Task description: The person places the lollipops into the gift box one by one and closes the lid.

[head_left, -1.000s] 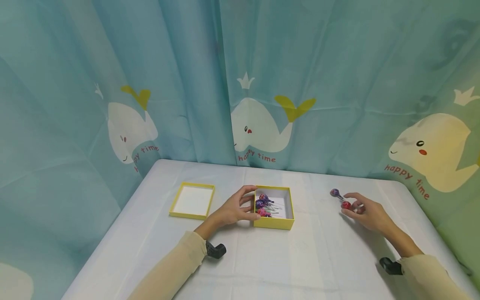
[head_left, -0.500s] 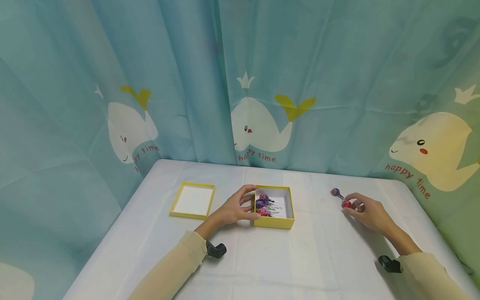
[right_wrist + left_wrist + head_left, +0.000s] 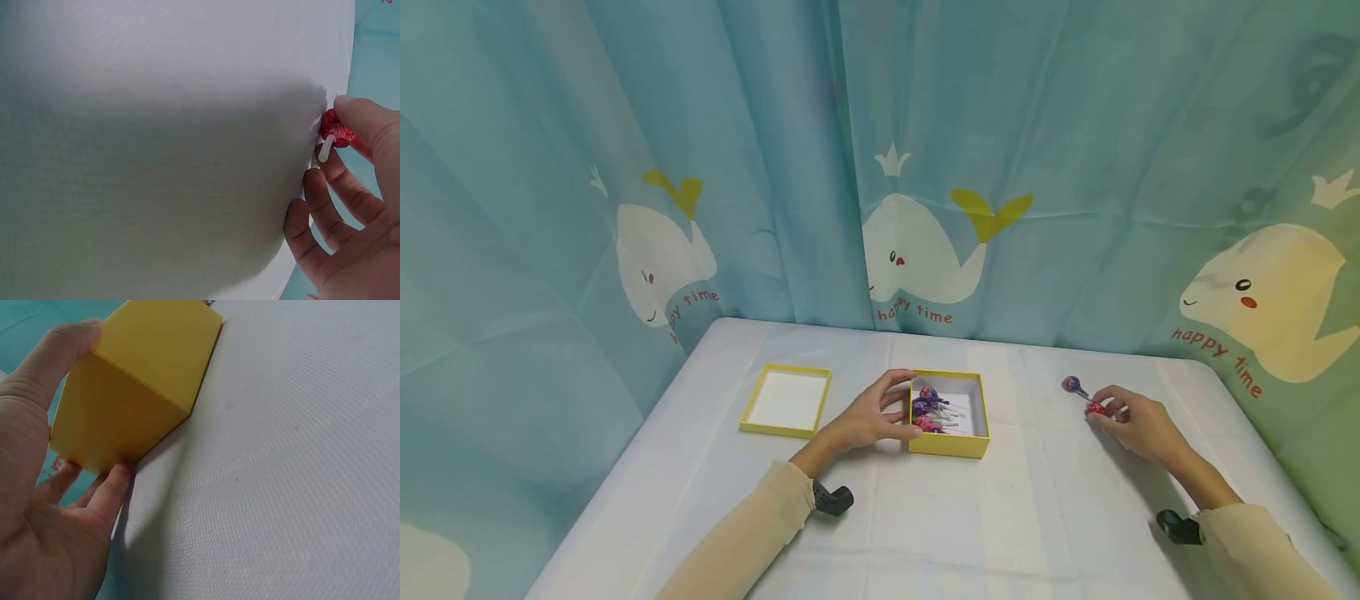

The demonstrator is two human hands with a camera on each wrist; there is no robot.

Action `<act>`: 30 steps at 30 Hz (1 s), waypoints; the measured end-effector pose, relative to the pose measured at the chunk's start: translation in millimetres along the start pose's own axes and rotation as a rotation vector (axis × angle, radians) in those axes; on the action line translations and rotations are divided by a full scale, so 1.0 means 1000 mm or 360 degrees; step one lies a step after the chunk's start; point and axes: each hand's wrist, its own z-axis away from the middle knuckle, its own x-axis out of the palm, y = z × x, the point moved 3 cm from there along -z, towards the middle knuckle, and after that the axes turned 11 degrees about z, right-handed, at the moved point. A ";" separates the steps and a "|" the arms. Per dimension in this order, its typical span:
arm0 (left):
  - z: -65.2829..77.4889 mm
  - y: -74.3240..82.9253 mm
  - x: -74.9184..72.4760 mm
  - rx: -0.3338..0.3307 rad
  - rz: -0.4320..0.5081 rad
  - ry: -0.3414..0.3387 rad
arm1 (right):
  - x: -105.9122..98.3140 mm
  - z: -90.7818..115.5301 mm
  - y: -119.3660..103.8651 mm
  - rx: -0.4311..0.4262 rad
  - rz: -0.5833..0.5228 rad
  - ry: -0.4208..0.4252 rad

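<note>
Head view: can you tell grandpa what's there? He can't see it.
A left hand holds an open yellow box of lollipops; a right hand pinches a red lollipop near a purple one on a white table. A lid lies left.

Watched by me from afar, the left hand [image 3: 44, 531] grips a yellow box [image 3: 140, 362], thumb at one edge and fingertips low on its side, on a white, textured cloth [image 3: 281, 456] before a teal backdrop [image 3: 22, 331].
</note>
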 end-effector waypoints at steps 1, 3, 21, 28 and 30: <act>0.000 0.000 0.000 0.0002 0.0001 -0.0001 | 0.000 0.000 0.000 -0.0002 0.0000 0.0006; 0.000 0.000 0.000 0.0004 0.0000 -0.0002 | 0.000 0.000 0.000 -0.0002 -0.0001 0.0011; 0.001 0.002 0.000 -0.0018 0.0004 0.0009 | -0.002 -0.002 -0.002 -0.0012 0.0015 -0.0032; 0.000 0.000 0.000 -0.0030 -0.0016 0.0013 | -0.010 -0.005 -0.006 -0.0074 0.0000 -0.0132; -0.001 0.000 0.000 -0.0033 -0.0020 0.0016 | -0.013 -0.006 -0.008 -0.0098 -0.0011 -0.0159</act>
